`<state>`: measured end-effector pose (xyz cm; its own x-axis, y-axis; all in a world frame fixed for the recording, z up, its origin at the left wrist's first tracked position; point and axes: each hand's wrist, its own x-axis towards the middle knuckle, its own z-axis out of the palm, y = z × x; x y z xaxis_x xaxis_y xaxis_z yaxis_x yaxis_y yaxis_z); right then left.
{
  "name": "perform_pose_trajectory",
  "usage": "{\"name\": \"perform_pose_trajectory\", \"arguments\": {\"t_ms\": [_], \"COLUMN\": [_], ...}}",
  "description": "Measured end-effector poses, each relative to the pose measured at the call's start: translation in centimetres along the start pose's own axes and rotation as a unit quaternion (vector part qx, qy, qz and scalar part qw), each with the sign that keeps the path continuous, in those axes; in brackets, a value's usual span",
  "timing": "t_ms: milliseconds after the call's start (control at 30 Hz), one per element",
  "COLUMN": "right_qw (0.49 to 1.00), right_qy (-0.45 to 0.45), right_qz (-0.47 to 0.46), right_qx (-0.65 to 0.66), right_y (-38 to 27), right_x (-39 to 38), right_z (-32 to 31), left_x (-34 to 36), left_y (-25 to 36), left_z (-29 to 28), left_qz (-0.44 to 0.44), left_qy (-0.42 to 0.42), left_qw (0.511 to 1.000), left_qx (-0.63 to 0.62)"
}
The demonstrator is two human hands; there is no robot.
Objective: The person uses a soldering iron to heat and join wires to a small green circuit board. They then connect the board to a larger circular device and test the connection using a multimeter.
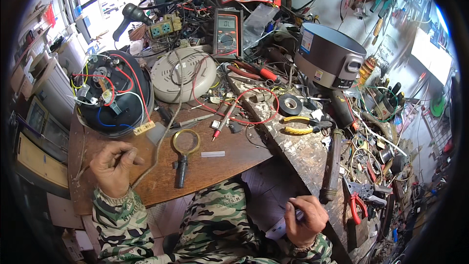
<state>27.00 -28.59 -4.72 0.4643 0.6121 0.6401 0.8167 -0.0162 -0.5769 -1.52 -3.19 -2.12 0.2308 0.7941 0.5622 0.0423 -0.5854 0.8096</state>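
My left hand (115, 168) is raised over the left side of the brown wooden board, its fingers curled in toward the thumb, and I see nothing in them. A grey cable (157, 159) passes close beside it. A magnifying glass (181, 170) with a yellow rim and dark handle lies to its right, near a short clear tube (213, 154). My right hand (307, 220) is closed near the lower right, thumb against the curled fingers. A pale object (276, 230) shows beside its palm; I cannot tell whether it is held.
An opened black appliance base (110, 112) with coloured wires stands left, beside a round beige cover (181, 76). Behind is a multimeter (227, 32). Yellow-handled pliers (300, 130), black tape (290, 104), a test probe (221, 124) and a grey cooker pot (330, 56) lie right.
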Motion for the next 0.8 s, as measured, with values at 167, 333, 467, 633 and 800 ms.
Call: {"name": "perform_pose_trajectory", "arguments": {"t_ms": [167, 333, 467, 633, 800], "right_qw": [0.996, 0.979, 0.951, 0.908, 0.911], "right_qy": [-0.044, -0.029, -0.027, -0.199, -0.248], "right_qz": [-0.077, -0.135, -0.138, -0.084, -0.075], "right_qx": [-0.004, -0.151, -0.276, -0.36, -0.321], "right_y": [-1.5, 0.4, 8.6, 10.2, 9.8], "right_x": [4.7, 15.4, 22.6, 26.2, 27.7], "right_z": [3.5, 10.8, 14.3, 15.2, 15.7], "left_x": [0.2, 0.3, 1.6, 1.6, 1.0], "left_y": [0.4, 2.0, 0.2, -0.8, -1.2], "left_z": [0.2, -0.4, -0.2, -0.2, -0.8], "left_qz": [0.01, -0.114, -0.176, -0.193, -0.232], "left_qy": [-0.021, -0.018, -0.081, -0.077, -0.057], "left_qw": [0.999, 0.993, 0.965, 0.934, 0.918], "left_qx": [-0.025, -0.034, -0.176, -0.291, -0.316]}}
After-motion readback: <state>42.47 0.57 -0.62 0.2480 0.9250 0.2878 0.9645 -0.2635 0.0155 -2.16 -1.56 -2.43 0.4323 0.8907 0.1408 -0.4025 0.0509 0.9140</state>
